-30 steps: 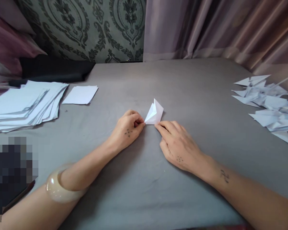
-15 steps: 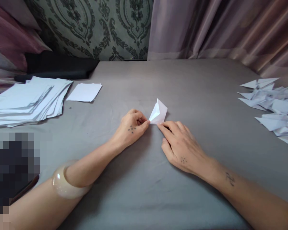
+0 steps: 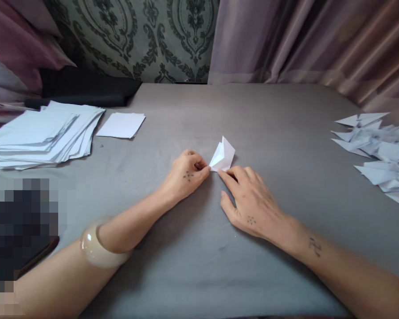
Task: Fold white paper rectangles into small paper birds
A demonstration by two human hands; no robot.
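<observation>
Shows a patterned backdrop (image 3: 149,42) behind the grey-covered bench (image 3: 269,119), beside a mauve curtain (image 3: 249,40). Has black cloth (image 3: 89,88) at far left, near pink drapery (image 3: 26,35).

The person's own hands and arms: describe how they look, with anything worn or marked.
No sleeves or gloves show. The left forearm wears a wide, glossy, cream-coloured round bangle. The left hand and the right hand each have a small cluster of dark dots on the back. The right forearm bears a dark, hooked mark near the wrist.
</observation>
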